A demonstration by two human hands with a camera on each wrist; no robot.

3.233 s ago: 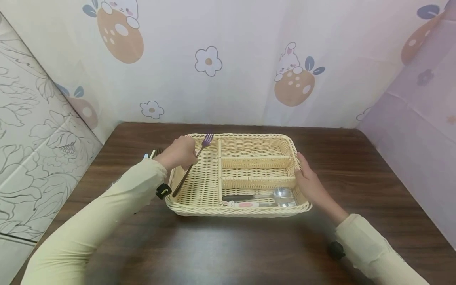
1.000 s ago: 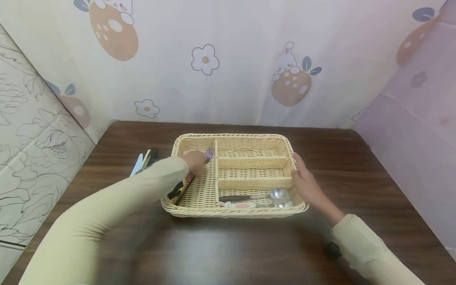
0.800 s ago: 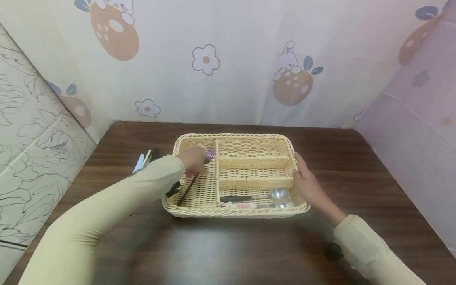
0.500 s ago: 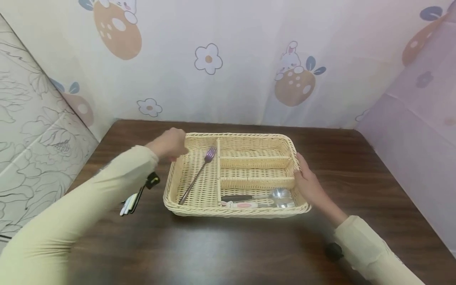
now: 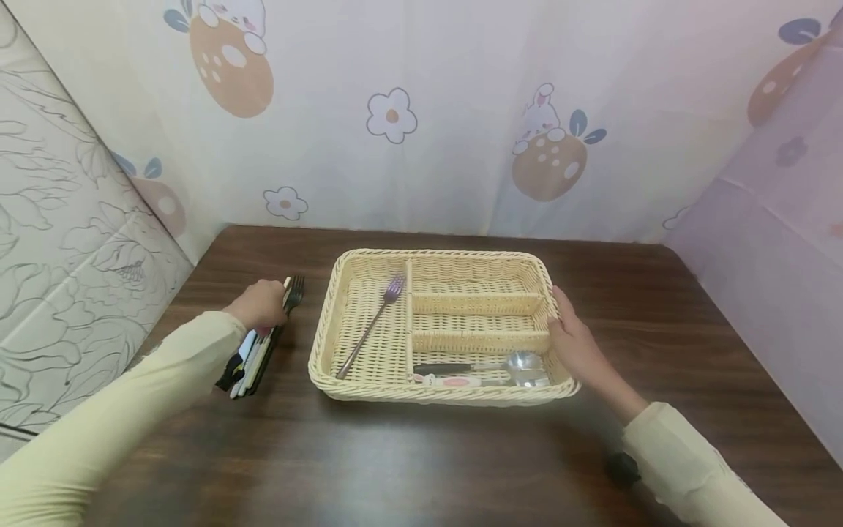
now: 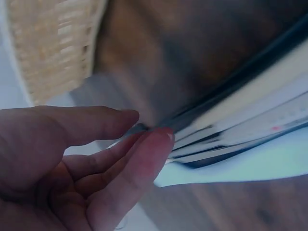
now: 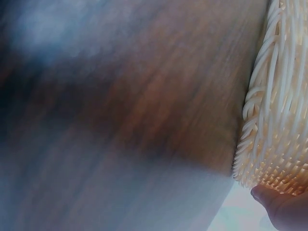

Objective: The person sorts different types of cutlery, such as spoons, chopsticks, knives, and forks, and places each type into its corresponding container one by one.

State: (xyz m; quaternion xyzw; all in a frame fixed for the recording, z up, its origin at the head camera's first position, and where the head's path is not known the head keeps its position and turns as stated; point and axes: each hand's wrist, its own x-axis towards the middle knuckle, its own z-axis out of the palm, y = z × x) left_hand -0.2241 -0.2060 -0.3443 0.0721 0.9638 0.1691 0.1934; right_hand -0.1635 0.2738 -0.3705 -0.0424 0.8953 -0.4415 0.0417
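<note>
At the left of the head view, my left hand [image 5: 259,306] reaches over a bundle of cutlery [image 5: 253,369]. A dark fork [image 5: 296,291] and a pale blue piece [image 5: 247,342] show in it. In the left wrist view the thumb and forefinger of the hand [image 6: 91,159] are apart, at the bundle's dark edge. With my right hand [image 5: 581,350] I hold the right end of the wicker basket [image 5: 441,397]. A purple fork [image 5: 374,323] lies slanted in its large left compartment. Two spoons, one black-handled [image 5: 441,368], one with a rabbit handle [image 5: 454,380], lie in the front right compartment.
Under everything is a dark wood table [image 5: 408,468]. A printed curtain [image 5: 461,176] closes off its back edge, and patterned panels [image 5: 72,197] stand on the left. Low wicker dividers [image 5: 474,301] split the basket's right side.
My left hand let go of the purple fork inside the basket, then came out over the left rim and down to the cutlery bundle. The right hand stays on the basket.
</note>
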